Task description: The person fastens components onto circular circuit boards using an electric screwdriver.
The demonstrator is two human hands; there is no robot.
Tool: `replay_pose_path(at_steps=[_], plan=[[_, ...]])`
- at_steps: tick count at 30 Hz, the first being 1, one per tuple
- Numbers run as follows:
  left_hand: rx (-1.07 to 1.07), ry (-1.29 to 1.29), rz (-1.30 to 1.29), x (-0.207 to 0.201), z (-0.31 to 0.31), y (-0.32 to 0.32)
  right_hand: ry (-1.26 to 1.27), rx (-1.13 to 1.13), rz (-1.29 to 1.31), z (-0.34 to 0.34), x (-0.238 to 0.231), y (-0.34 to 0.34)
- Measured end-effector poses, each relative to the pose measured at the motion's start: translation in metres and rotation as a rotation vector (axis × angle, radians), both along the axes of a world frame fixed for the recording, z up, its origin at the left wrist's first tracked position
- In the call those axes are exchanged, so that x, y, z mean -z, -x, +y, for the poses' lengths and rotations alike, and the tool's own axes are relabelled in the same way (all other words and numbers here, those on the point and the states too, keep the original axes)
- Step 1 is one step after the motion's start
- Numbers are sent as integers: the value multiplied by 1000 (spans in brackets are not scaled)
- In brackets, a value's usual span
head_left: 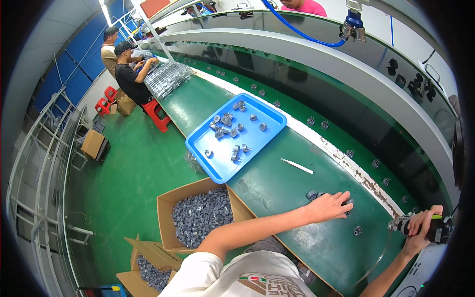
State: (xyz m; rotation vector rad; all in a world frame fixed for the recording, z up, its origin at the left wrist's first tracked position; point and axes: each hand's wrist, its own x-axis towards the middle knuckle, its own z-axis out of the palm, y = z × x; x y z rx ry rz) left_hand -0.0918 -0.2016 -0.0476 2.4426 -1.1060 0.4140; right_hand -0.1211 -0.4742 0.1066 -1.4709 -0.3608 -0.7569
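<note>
My left hand is low over the green bench, its fingers curled onto a small dark-grey round part, mostly hidden under the fingertips. Right beside this hand lie a few more grey round parts. A single part with metal prongs rests on the bench between my two hands. At the far right, my right hand is wrapped round a black cylindrical power tool with a metallic front end. White-handled tweezers lie on the bench beyond my left hand.
A blue tray on the bench holds several grey parts. Cardboard boxes full of parts stand at the left. Behind the bench, a green conveyor carries spaced parts. A blue hose hangs above. Two people work at the far left.
</note>
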Motion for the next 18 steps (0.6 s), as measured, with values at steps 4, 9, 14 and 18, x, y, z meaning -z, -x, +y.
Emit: replay_pose_path(at_steps=[4, 9, 14, 18], plan=[[-8, 93, 91, -2, 1, -4, -11, -40, 20, 5, -2, -2], [-57, 174, 182, -9, -2, 0, -22, -77, 8, 5, -2, 1], [-61, 150, 131, -1, -2, 0, -18, -70, -5, 9, -7, 7], [-61, 197, 194, -1, -3, -2, -22, -87, 5, 10, -9, 10]])
